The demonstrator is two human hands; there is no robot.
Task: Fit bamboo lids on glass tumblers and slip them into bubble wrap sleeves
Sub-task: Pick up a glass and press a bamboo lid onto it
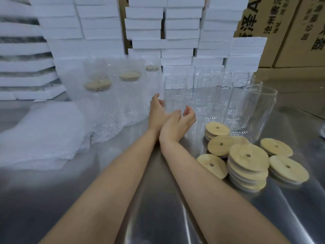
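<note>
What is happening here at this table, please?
A person is packing glass tumblers. The left hand and right hand reach, open, toward a bare tumbler and hold nothing. Three wrapped tumblers, lids already on, stand to the left. Loose lids lie on the right, and flat sleeves on the far left.

Shiny steel table (158, 199). Round bamboo lids (248, 155) stacked right, clear glass tumblers (258, 110) behind. Bubble-wrapped lidded tumblers (98, 103) and white foam sheets (44, 134) left.
</note>
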